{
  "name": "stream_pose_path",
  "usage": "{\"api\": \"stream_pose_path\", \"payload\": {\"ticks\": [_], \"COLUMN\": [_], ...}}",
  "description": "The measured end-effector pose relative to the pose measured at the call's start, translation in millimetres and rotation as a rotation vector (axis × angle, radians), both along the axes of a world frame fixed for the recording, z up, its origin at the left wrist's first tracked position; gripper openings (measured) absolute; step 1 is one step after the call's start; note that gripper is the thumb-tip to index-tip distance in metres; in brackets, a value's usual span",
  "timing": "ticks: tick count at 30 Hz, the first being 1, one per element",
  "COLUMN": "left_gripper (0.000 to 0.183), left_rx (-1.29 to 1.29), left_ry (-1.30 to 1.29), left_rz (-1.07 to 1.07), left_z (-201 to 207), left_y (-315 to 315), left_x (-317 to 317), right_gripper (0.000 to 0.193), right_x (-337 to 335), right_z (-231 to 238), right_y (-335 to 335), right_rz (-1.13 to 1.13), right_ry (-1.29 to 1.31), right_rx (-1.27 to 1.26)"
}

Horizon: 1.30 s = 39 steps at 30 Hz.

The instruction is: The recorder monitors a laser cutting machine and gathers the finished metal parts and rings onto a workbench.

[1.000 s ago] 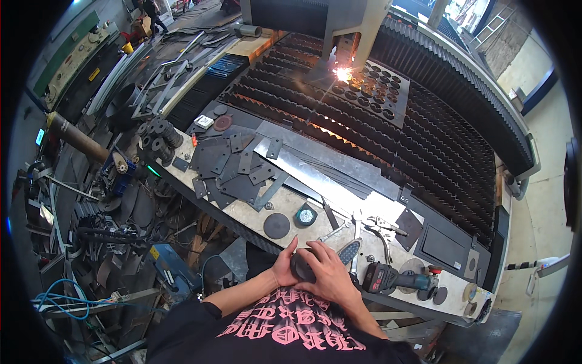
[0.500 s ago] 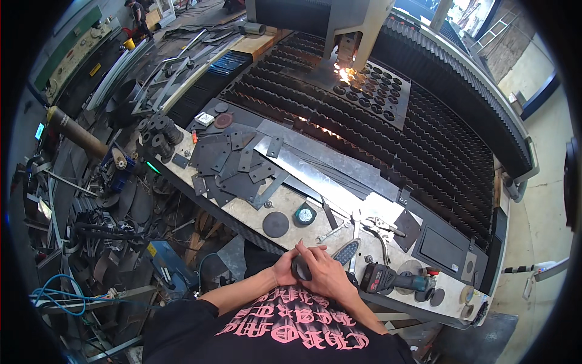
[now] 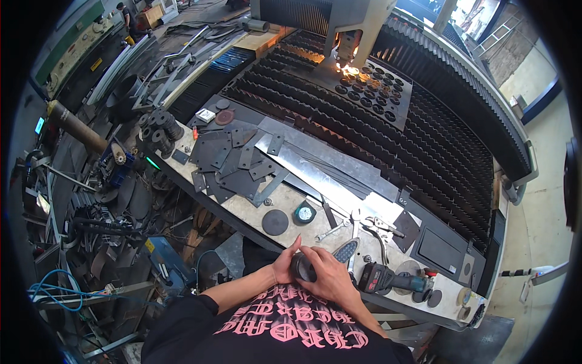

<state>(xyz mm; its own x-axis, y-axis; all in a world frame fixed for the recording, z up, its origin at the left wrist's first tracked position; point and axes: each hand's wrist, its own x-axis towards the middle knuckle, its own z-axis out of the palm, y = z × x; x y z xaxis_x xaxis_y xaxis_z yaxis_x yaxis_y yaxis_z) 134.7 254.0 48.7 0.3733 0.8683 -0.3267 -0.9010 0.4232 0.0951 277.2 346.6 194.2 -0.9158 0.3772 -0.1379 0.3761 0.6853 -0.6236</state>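
Close to my body, at the bench's front edge, I hold a dark round metal disc (image 3: 302,268) between both hands. It looks thick, perhaps a stack; its underside is hidden. My left hand (image 3: 282,268) wraps its left side with the thumb pointing up. Over its top and right side curve the fingers of my right hand (image 3: 330,276). Just beyond lies a flat dark disc (image 3: 275,222) on the bench, beside a teal tape measure (image 3: 305,212). A blue-grey textured oval pad (image 3: 347,251) lies near my right fingers.
An angle grinder (image 3: 397,280), locking pliers (image 3: 383,229) and a wrench (image 3: 355,221) lie to the right. Drilled metal plates (image 3: 233,161) and stacked discs (image 3: 160,130) cover the left. Behind, a cutting head (image 3: 347,48) sparks over a perforated sheet (image 3: 397,115). A person (image 3: 127,21) stands far left.
My right fingers have shifted on the disc, showing more of its dark face. The cutting head still throws sparks, and the distant person has moved slightly left in view.
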Motion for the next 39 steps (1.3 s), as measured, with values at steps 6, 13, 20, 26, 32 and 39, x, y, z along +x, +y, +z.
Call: {"api": "stream_pose_path", "payload": {"ticks": [6,13,20,26,32,39], "left_gripper": [0.073,0.074,0.084,0.087,0.088,0.081], "left_rx": [0.022,-0.019,-0.001,-0.004,0.029,0.068], "left_ry": [-0.051,0.064,0.009,0.045,0.070,-0.043], "left_rz": [-0.004,-0.013,-0.005,-0.015,-0.018,-0.015], "left_z": [-7.5,11.2,20.7,32.4,30.3,18.4], "left_y": [-1.3,-1.1,1.4,4.4,3.7,1.2], "left_x": [-1.5,4.4,1.1,0.3,2.9,2.2], "right_gripper": [0.088,0.098,0.095,0.092,0.086,0.086], "right_x": [-0.6,-0.6,-3.8,-1.1,1.0,5.3], "right_z": [-12.1,-33.6,-33.8,-20.0,-3.8,-16.9], "right_y": [-2.2,-10.2,-2.7,6.1,11.4,9.5], "right_rz": [0.056,0.063,0.058,0.007,-0.004,0.022], "right_ry": [0.064,0.025,-0.126,-0.054,-0.029,-0.034], "right_rx": [0.042,0.118,0.025,-0.011,-0.078,-0.081]}}
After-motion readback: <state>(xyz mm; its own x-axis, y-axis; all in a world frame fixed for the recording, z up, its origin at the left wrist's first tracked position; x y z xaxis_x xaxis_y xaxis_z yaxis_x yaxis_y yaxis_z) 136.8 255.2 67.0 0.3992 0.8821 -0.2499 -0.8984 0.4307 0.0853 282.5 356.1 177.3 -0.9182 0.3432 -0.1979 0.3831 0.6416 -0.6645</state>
